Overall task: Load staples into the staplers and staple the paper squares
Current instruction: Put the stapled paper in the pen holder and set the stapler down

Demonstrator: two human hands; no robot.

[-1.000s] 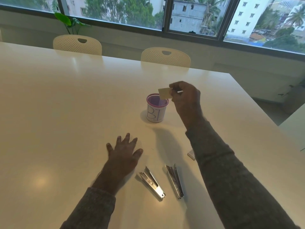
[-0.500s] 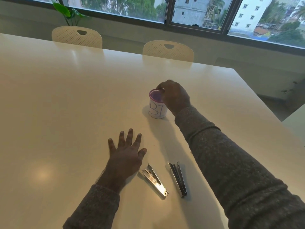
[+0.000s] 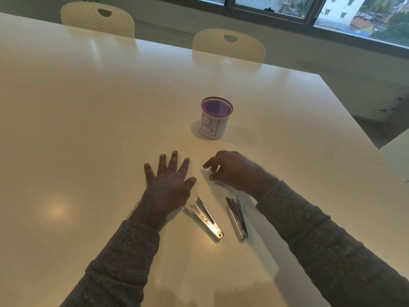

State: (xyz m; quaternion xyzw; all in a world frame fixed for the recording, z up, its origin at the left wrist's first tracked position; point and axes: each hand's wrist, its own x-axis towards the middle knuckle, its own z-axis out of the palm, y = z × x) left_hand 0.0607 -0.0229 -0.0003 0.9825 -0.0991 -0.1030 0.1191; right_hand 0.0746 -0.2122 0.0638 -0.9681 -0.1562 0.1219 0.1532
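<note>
Two metal staplers lie on the white table [image 3: 88, 129] near its front: the left stapler [image 3: 207, 219] and the right stapler [image 3: 237, 217], both with their tops hinged apart. My left hand [image 3: 169, 182] rests flat on the table, fingers spread, just left of the left stapler. My right hand [image 3: 232, 169] hovers low beyond the right stapler with its fingers loosely curled and nothing in them. A purple mesh cup [image 3: 214, 118] labelled "B1" stands farther back in the middle. No paper square shows.
Two cream perforated chairs, the left chair [image 3: 97, 18] and the right chair [image 3: 229, 44], stand at the far edge under a window. The table's right edge [image 3: 354, 120] runs diagonally, with floor beyond it.
My right hand carried a paper square to the cup, dipped into it, then drew back empty toward the staplers. My left hand stayed flat. The camera tilted down.
</note>
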